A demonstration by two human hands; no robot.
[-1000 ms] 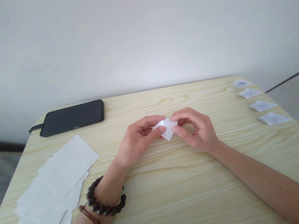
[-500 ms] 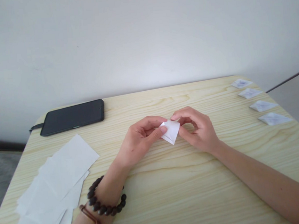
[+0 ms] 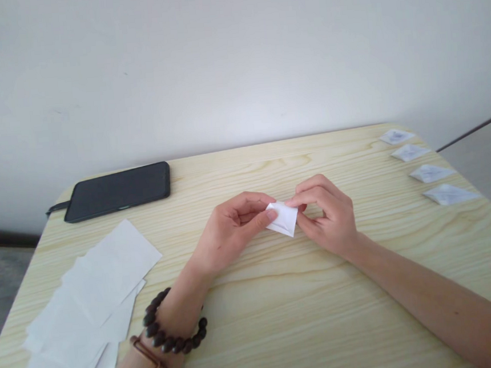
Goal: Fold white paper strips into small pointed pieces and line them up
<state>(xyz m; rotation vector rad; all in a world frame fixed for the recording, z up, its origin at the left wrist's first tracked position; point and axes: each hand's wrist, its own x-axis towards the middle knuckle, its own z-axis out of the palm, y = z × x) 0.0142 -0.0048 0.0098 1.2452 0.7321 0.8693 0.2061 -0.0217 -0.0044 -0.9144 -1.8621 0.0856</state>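
Observation:
A small folded piece of white paper [image 3: 283,219] is held just above the middle of the table. My left hand [image 3: 236,225] pinches its left side, thumb on top and fingers behind. At its upper right corner, my right hand [image 3: 328,214] grips the edge between thumb and index finger, the other fingers curled. The paper's back side is hidden. Several folded white paper diamonds [image 3: 450,193] lie in a column at the table's right edge.
A fanned stack of white paper sheets [image 3: 103,282] lies on the left of the wooden table [image 3: 258,332]. Behind it rests a black phone [image 3: 119,192] with a cable [image 3: 58,208] at its left end. A pale wall [image 3: 235,64] stands along the table's back edge.
The folded paper has turned slightly, its lower corner shifting right. My right hand has moved a little to the right, and its fingers are closer together on the paper's edge.

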